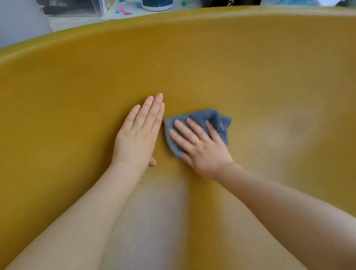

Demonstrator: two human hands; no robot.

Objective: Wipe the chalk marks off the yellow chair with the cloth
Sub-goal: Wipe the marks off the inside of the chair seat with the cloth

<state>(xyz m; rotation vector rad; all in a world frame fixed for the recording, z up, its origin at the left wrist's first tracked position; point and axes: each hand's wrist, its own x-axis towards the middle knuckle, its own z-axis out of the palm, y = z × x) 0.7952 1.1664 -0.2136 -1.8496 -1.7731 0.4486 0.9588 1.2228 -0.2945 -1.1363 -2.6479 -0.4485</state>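
Right hand (202, 147): fingers spread flat, pressing blue cloth (214, 119) onto yellow chair (52, 122) seat, centre. Left hand (139, 134): fingers straight, together, flat on the seat just beside cloth (not touching it). Pale chalk haze (142, 235) between forearms.

We see the yellow chair (51, 113) filling nearly the whole view, its curved surface sweeping from the left edge to the right, with a pale rim along the far side. Near the middle our left hand (136, 139) lies flat on it, fingers straight and together. Just to its right, a blue-grey cloth (214, 119) lies crumpled on the surface, with our right hand (202, 148) spread on top of it, fingers straight. A faint whitish smear (289, 130) marks the chair further right.
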